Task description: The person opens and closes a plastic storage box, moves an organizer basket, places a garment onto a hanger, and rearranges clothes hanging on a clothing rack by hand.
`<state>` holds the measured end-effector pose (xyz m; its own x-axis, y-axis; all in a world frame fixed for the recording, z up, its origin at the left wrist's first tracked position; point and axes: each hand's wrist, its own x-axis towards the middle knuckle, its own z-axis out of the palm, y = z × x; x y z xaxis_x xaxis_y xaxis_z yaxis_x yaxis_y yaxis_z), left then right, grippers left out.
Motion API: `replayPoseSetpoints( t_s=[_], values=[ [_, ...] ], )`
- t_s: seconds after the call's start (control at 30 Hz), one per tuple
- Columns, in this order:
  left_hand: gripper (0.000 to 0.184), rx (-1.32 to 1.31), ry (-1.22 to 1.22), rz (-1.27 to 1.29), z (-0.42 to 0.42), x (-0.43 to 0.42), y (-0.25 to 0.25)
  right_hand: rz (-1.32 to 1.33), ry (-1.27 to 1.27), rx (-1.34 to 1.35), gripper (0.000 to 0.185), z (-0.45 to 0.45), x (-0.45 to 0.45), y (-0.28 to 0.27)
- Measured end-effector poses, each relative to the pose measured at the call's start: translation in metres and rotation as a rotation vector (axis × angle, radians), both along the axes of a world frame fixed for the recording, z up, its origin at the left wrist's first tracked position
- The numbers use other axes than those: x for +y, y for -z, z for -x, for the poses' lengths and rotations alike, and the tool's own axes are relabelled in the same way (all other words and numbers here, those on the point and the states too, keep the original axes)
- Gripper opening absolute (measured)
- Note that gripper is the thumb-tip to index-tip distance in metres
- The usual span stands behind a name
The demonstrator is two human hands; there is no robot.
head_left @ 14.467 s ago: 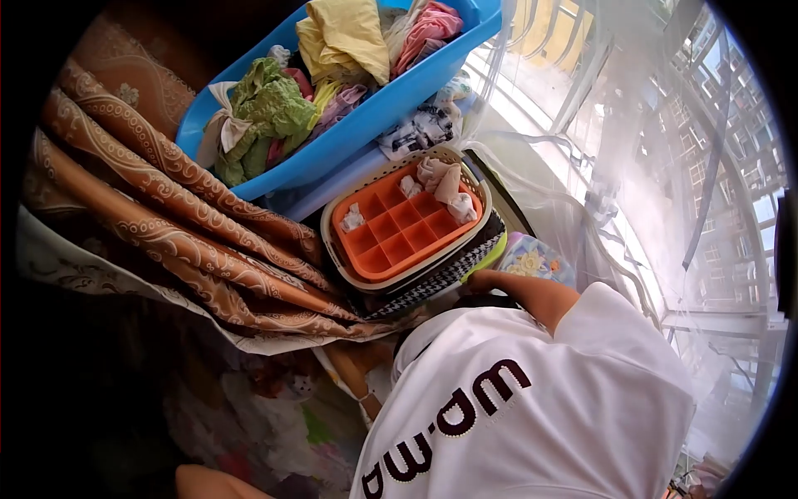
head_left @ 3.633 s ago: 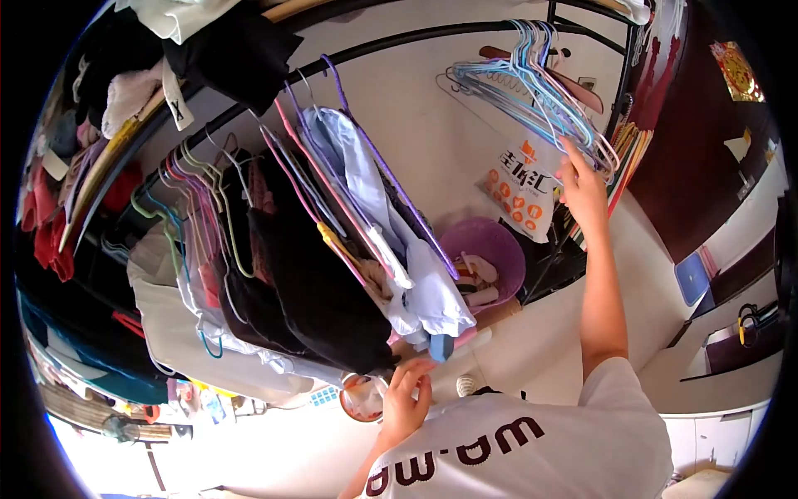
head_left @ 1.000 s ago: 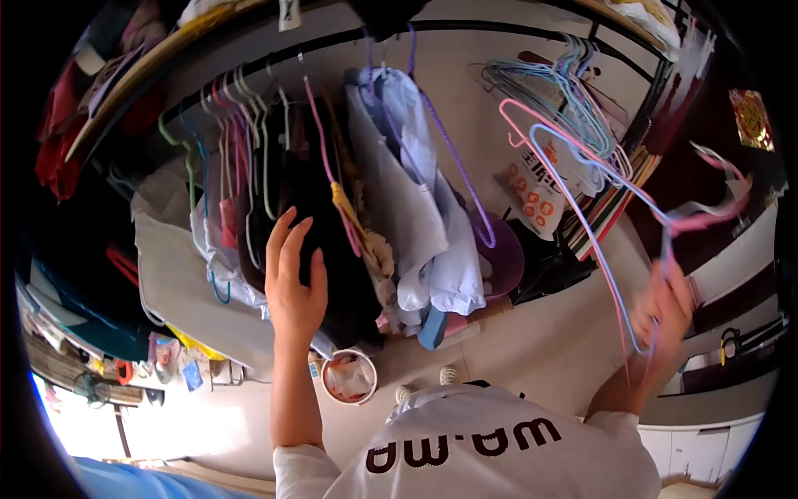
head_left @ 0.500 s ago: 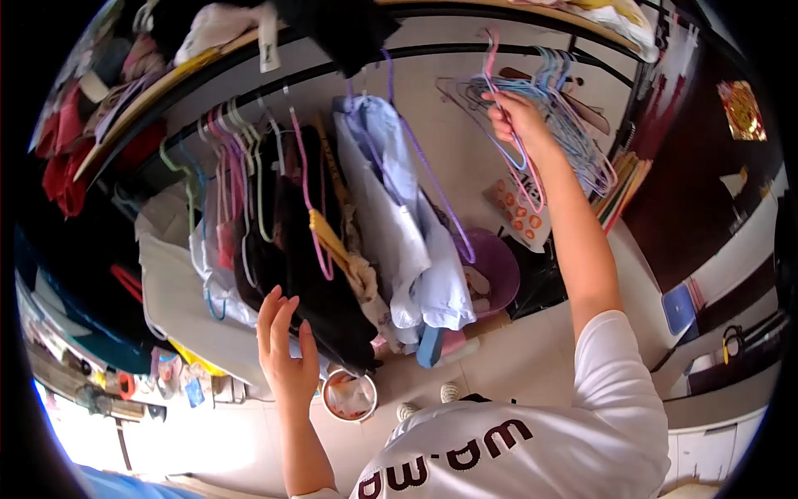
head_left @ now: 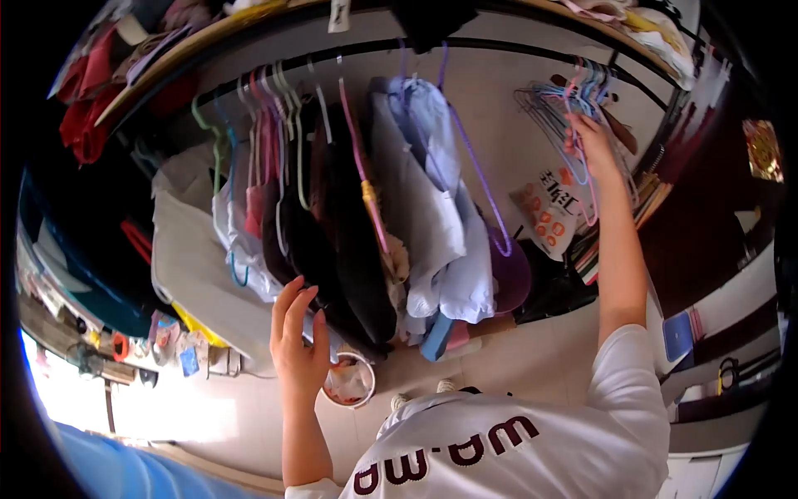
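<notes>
My right hand point(head_left: 593, 148) is closed around a pink clothes hanger point(head_left: 593, 208), at the right end of the black rail point(head_left: 515, 46). The hanger's hook is up at the rail, beside a bunch of blue hangers point(head_left: 553, 108); whether it rests on the rail I cannot tell. My left hand point(head_left: 299, 345) is raised with fingers apart and nothing in it, in front of the hanging dark clothes point(head_left: 357, 241). To the right of these hang a light blue shirt point(head_left: 424, 200) and a purple hanger point(head_left: 478, 166).
Folded clothes lie on the shelf point(head_left: 208, 37) above the rail. On the floor are a white bin point(head_left: 349, 382) and a purple tub point(head_left: 511, 279). A printed bag point(head_left: 544, 212) stands behind my right arm. A white cloth point(head_left: 187, 224) hangs at left.
My right hand has brought the pink hanger up against the bunch of hangers on the rail. The view has shifted a little to the left. My left hand stays raised and open.
</notes>
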<state>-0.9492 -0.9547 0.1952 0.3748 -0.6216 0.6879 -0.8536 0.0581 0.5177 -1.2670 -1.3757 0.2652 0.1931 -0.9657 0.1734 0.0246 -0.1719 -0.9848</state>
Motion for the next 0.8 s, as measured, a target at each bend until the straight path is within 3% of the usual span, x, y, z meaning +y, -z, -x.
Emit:
replayPoseSetpoints(
  t_s=[0.13, 0.2, 0.27, 0.33, 0.4, 0.47, 0.6, 0.63, 0.67, 0.73, 0.8],
  values=[
    [0.035, 0.029, 0.031, -0.009, -0.001, -0.005, 0.002, 0.205, 0.148, 0.174, 0.034, -0.001, 0.021, 0.006],
    [0.040, 0.095, 0.078, 0.006, -0.003, -0.013, 0.005, 1.124, 0.635, 1.004, 0.032, -0.008, 0.049, 0.000],
    [0.046, 0.256, 0.091, -0.017, 0.002, -0.028, 0.007, 1.189, 0.517, 0.827, 0.030, -0.045, 0.104, -0.030],
    [0.051, 0.296, 0.116, -0.031, 0.012, -0.048, -0.001, 1.215, 0.202, 0.595, 0.027, -0.090, 0.148, -0.042],
    [0.051, 0.215, 0.090, -0.047, 0.020, -0.069, -0.002, 1.244, -0.172, 0.588, 0.029, -0.134, 0.182, -0.039],
    [0.048, 0.144, 0.192, 0.030, 0.023, -0.093, 0.012, 1.547, -0.382, 0.689, 0.033, -0.176, 0.190, -0.029],
    [0.039, 0.144, 0.332, -0.014, 0.032, -0.100, 0.013, 1.793, -0.393, 0.870, 0.022, -0.225, 0.173, -0.018],
    [0.039, 0.098, 0.310, 0.020, 0.031, -0.097, 0.014, 1.746, -0.410, 0.975, 0.019, -0.229, 0.162, -0.016],
    [0.039, 0.100, 0.302, 0.022, 0.030, -0.092, 0.014, 1.551, -0.564, 1.377, 0.025, -0.230, 0.171, -0.036],
    [0.038, 0.144, 0.317, 0.082, 0.026, -0.077, 0.013, 1.421, -0.663, 1.406, 0.030, -0.239, 0.175, -0.046],
    [0.031, 0.071, 0.201, 0.245, 0.020, -0.067, 0.012, 1.708, -0.487, 0.856, 0.022, -0.253, 0.178, -0.038]
  ],
)
